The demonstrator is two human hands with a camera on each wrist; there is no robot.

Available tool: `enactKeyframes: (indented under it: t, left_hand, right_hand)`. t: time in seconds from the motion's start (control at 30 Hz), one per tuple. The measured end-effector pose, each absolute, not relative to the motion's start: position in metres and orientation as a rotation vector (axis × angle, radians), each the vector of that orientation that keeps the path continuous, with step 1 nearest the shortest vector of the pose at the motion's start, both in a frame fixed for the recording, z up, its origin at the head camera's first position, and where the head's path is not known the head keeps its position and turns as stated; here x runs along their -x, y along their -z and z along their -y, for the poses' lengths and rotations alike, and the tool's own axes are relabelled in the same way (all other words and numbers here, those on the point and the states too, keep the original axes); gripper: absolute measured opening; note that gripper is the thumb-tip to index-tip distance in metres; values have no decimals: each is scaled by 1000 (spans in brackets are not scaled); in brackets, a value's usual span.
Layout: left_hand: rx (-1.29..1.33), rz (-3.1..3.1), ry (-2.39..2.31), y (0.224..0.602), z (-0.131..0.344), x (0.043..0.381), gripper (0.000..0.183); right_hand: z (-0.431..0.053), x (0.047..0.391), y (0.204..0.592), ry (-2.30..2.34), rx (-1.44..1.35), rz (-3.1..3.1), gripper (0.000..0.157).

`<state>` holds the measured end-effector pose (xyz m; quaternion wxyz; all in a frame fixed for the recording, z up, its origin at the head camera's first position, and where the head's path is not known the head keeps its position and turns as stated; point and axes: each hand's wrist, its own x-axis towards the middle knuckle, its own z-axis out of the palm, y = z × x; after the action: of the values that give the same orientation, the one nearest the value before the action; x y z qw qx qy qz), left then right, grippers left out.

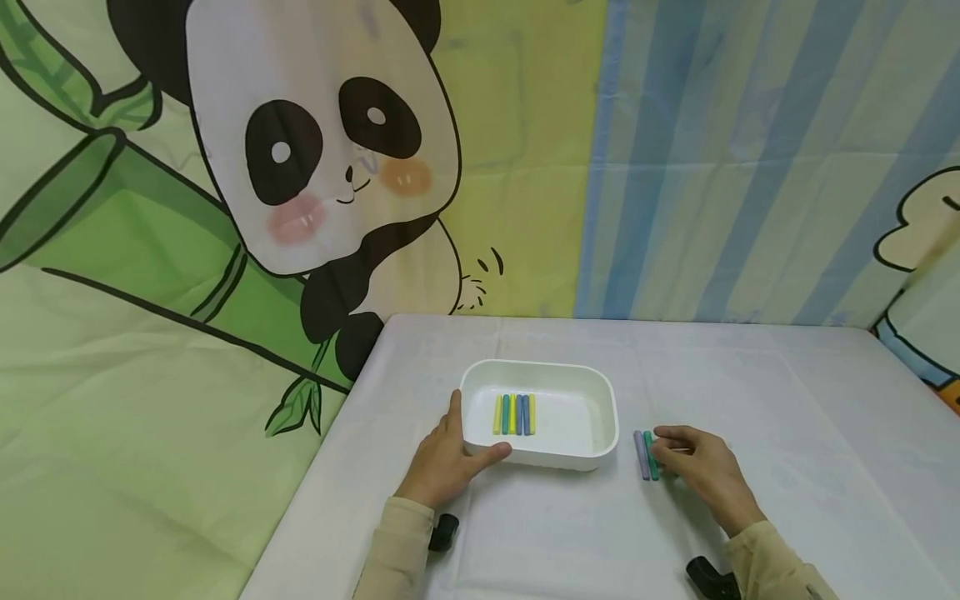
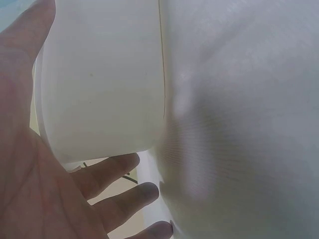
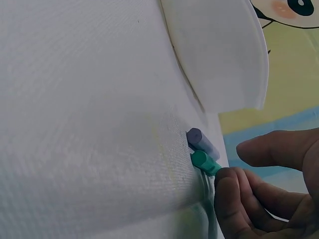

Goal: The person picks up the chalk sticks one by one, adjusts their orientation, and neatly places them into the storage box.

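Note:
My left hand lies around the near left corner of a white tray, thumb at the front rim and fairly straight fingers along the left side. Inside the tray is a row of several short chalk-like sticks in yellow, green and blue. To the tray's right, a purple stick and a green stick lie side by side on the table. My right hand is at the green stick, fingertips beside its far end. In the right wrist view its thumb stands apart from the bent fingers, with a gap between them.
A white cloth covers the table. Behind it hangs a printed backdrop with a panda and blue stripes. Dark wrist-worn devices show beneath both sleeves.

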<state>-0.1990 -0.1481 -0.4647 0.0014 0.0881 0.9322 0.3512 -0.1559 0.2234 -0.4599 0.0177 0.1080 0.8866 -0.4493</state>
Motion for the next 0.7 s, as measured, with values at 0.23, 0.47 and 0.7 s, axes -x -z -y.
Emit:
enactKeyframes:
  t: [0.23, 0.47, 0.7]
  left_hand:
    - [-273, -2925, -1098, 465, 148, 199, 131]
    - [-274, -2930, -1089, 467, 148, 200, 131]
    - [-272, -2927, -1102, 466, 148, 200, 131]
  right_hand:
    - [-224, 158, 462, 1348, -360, -2759, 53]
    - [-223, 161, 463, 1268, -318, -2805, 52]
    - [-221, 164, 461, 1190, -295, -2824, 50]
